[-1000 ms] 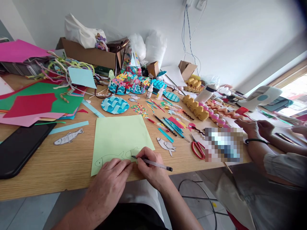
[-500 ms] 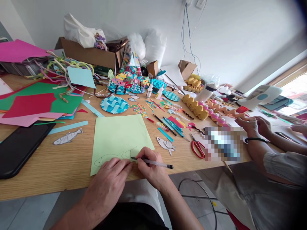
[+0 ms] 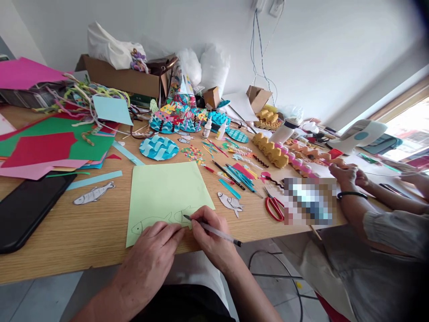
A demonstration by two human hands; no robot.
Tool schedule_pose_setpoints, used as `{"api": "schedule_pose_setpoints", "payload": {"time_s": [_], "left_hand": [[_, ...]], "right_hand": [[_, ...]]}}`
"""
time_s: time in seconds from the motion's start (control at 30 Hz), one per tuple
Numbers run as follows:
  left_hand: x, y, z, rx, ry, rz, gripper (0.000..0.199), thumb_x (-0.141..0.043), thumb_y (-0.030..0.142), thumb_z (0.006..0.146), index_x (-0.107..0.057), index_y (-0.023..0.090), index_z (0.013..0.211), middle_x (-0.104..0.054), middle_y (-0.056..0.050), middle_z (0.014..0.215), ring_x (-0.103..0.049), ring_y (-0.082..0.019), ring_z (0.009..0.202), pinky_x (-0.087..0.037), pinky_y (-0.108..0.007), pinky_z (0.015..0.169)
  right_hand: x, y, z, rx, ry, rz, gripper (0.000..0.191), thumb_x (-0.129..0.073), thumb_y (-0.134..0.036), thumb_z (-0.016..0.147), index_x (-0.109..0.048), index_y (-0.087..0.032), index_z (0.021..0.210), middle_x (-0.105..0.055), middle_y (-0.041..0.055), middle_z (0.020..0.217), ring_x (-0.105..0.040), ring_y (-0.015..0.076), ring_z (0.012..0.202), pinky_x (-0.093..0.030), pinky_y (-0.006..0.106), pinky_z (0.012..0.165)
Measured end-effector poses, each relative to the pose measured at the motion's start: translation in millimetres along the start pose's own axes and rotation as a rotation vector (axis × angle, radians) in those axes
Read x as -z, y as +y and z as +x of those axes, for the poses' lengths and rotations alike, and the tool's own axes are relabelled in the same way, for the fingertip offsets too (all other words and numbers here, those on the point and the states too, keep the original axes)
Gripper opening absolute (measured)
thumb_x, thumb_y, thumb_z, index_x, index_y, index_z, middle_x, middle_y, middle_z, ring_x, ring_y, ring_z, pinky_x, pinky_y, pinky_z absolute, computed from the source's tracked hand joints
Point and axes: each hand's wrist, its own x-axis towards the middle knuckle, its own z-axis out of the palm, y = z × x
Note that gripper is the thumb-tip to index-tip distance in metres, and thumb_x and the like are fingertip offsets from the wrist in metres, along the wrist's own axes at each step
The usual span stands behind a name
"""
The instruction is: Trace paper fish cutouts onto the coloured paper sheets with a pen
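Note:
A pale green sheet of paper (image 3: 167, 188) lies at the table's front edge, with two outlined fish along its bottom. The left fish drawing (image 3: 144, 225) shows an eye and a gill line; part of it is under my fingers. My left hand (image 3: 152, 250) rests flat on the sheet's lower edge, fingers stretched out. In my right hand (image 3: 212, 239) is a gel pen (image 3: 217, 231) with a clear barrel, its tip on the second fish drawing (image 3: 179, 216). Paper fish cutouts lie either side: one on the left (image 3: 94, 193), overlapping ones on the right (image 3: 230, 203).
A black phone (image 3: 30, 214) and coloured paper (image 3: 90, 138) lie at left. Red-handled scissors (image 3: 275, 208) are at right, near a co-worker's hands (image 3: 346, 174). Glue bottles (image 3: 207, 129), pencils (image 3: 229, 174), a blue woven disc (image 3: 159, 147) and egg-carton strips (image 3: 270, 150) fill the table beyond.
The pen's tip has shifted slightly up on the second fish, and its back end has tilted lower. My left hand stays in place on the sheet. The view has shifted slightly.

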Motion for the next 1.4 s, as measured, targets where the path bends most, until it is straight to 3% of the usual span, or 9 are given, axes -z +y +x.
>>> {"api": "schedule_pose_setpoints", "payload": {"time_s": [0.43,0.73,1.4], "left_hand": [[-4.0,-4.6,-3.8,-0.051,0.067,0.020,0.041,-0.034,0.004,0.082,-0.058,0.016,0.113,-0.065,-0.005,0.109,-0.057,-0.021,0.098,-0.045,-0.037,0.086],[0.2,-3.1,-3.1,-0.046,0.049,0.011,0.040,-0.033,0.004,0.082,-0.057,0.014,0.112,-0.065,-0.007,0.109,-0.057,-0.023,0.097,-0.047,-0.039,0.084],[-1.8,-0.9,-3.9,-0.022,0.054,-0.002,0.042,-0.036,0.004,0.082,-0.056,0.018,0.116,-0.064,-0.006,0.108,-0.055,-0.022,0.100,-0.044,-0.039,0.087]], "right_hand": [[-8.5,6.1,-1.8,0.038,0.013,-0.081,0.007,-0.052,-0.017,0.073,-0.059,-0.018,0.074,-0.053,-0.0052,0.053,-0.048,0.0083,0.048,-0.036,0.017,0.050],[-10.0,6.2,-1.8,0.067,0.007,-0.115,0.011,-0.050,-0.016,0.073,-0.060,-0.019,0.074,-0.058,-0.0030,0.056,-0.051,0.0097,0.050,-0.037,0.018,0.051],[-8.9,6.8,-1.4,0.080,-0.002,-0.129,0.011,-0.049,-0.015,0.074,-0.060,-0.019,0.074,-0.058,-0.0032,0.055,-0.051,0.0095,0.050,-0.037,0.017,0.051]]}}
